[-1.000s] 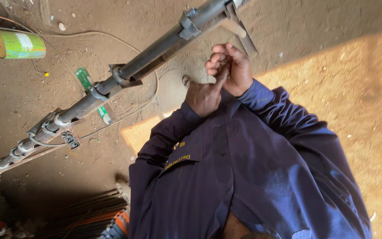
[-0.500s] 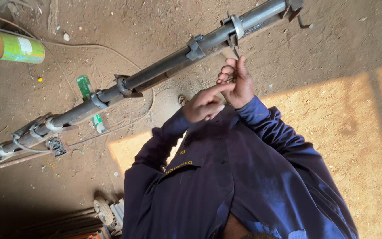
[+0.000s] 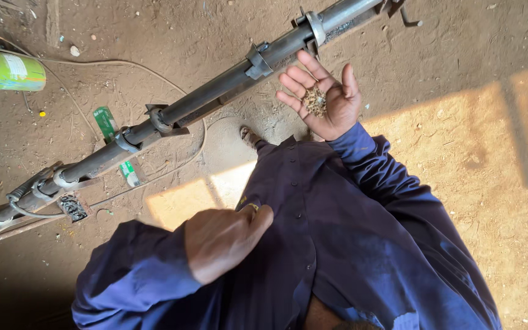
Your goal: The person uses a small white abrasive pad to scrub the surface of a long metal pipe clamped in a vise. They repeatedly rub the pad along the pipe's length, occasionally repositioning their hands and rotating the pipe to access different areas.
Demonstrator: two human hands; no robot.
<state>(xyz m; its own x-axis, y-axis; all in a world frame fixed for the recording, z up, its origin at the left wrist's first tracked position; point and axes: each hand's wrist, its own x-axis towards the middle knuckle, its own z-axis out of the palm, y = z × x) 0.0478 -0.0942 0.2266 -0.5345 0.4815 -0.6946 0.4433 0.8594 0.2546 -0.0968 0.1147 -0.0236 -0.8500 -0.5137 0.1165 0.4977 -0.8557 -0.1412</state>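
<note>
Two hands: both bare, both in dark blue sleeves, seen from above.
Right hand (image 3: 320, 98): palm up, fingers spread and slightly cupped, close beside the pipe without touching it.
In the palm: small loose clump of brownish-yellow dry fibres and grit (image 3: 316, 101), resting at the palm's centre, not pinched.
Handling, judged: very light, crumbly, likely to scatter or blow off; best kept in a cupped, level palm, or taken as a soft pinch from above with the fingertips.
Left hand (image 3: 224, 239): loosely curled, fingers together, knuckles up, pressed against the front of the dark blue buttoned shirt (image 3: 337, 232); whether anything is held inside, cannot tell.
Just beyond the right hand: long grey steel pipe (image 3: 215, 91) with welded clamps, running diagonally from the lower left edge to the upper right corner of the dirt floor (image 3: 459, 122).
Further out, left: green flat packet (image 3: 105, 122) under the pipe; green-and-yellow cylindrical can (image 3: 7, 70) near the upper left corner; thin cable (image 3: 123, 64) looping across the ground.
</note>
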